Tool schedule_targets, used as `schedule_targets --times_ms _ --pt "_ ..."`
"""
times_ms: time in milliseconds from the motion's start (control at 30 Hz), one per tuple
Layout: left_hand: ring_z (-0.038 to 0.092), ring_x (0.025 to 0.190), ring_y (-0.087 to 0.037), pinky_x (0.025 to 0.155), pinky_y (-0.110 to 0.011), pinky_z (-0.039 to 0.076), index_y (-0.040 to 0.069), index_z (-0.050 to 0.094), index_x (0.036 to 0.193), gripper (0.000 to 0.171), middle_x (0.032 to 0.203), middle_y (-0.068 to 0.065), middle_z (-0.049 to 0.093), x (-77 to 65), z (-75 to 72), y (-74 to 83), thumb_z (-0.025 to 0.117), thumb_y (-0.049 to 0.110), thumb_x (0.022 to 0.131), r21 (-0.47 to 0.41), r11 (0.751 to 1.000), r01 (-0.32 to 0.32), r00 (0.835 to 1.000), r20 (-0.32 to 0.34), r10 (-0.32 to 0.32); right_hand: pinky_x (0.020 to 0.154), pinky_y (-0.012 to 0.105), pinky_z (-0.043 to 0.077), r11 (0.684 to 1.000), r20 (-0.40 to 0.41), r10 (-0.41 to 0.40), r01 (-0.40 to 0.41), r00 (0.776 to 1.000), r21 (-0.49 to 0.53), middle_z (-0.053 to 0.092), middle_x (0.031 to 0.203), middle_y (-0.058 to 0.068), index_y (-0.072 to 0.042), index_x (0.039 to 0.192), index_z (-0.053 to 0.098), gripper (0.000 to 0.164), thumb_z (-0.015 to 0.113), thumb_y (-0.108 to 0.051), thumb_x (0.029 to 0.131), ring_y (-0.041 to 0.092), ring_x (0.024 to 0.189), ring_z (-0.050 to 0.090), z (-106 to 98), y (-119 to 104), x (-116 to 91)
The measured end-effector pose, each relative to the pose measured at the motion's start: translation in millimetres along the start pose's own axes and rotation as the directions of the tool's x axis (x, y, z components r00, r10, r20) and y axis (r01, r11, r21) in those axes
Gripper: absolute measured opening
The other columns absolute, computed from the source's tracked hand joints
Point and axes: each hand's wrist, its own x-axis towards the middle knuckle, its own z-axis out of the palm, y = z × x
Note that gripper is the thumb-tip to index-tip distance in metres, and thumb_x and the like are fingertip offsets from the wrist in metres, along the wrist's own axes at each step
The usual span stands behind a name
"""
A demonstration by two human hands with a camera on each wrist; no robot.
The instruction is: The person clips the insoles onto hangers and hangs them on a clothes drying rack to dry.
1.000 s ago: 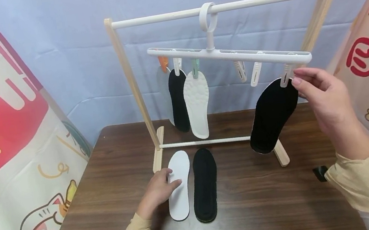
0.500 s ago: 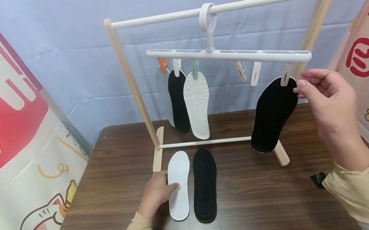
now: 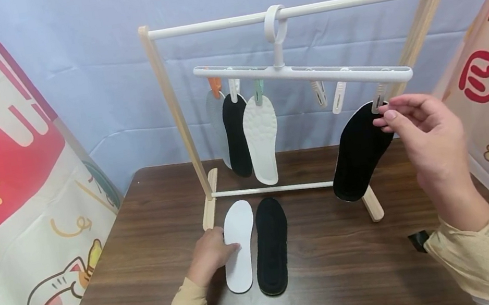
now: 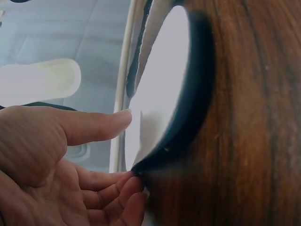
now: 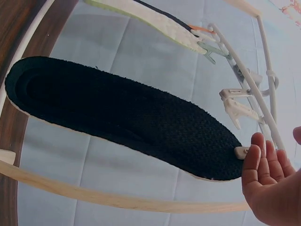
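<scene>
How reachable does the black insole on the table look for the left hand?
Likely yes: nothing covers the black insole, which lies just past the white insole. The left hand seems to pinch the white one and may need to let go.

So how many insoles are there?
6. Hanging at left: a grey insole, a slim black insole, a bumpy white insole; hanging at right: a broad black insole. Below: a smooth white insole in the left hand, a tabletop black insole beside it. Others may be hidden.
</scene>
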Motion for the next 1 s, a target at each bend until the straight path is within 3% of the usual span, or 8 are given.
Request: schedule_targets --times_ms 533,833,1000 --pt "0.066 0.094 -0.040 0.080 -0.048 0.054 -0.004 0.062 0.111 0.052 0.101 -0.021 0.069 2.5 2.5 3.8 0.088 0.026 0.078 -0.054 0.995 0.079 0.997 0.029 -0.077 0.073 0.022 0.057 0.999 0.033 0.024 -0.023 0.999 -0.033 0.074 0.095 0.014 0.009 0.106 0.066 0.017 0.069 0.008 0.090 0.018 0.075 0.073 2.5 1.7 0.5" --pt "0.058 0.078 -0.026 0.070 -0.039 0.050 0.002 0.057 0.096 0.036 0.083 -0.009 0.060 2.9 -1.2 -1.0 0.086 0.016 0.079 -0.185 0.982 0.032 0.998 0.056 -0.022 0.075 0.022 0.057 0.999 0.078 0.038 -0.035 0.996 -0.035 0.073 0.098 0.013 0.010 0.108 0.064 0.019 0.069 0.006 0.091 0.018 0.080 0.073 4.7 2.2 3.2" --pt "0.056 0.077 -0.023 0.069 -0.036 0.049 0.002 0.056 0.098 0.035 0.084 -0.007 0.059 4.2 -2.6 -3.6 0.084 0.015 0.080 -0.220 0.976 0.001 0.999 0.047 0.010 0.077 0.021 0.057 0.998 0.107 0.053 -0.050 0.993 -0.031 0.071 0.104 0.013 0.007 0.109 0.065 0.019 0.068 0.009 0.090 0.018 0.087 0.074 5.6 3.0 4.7"
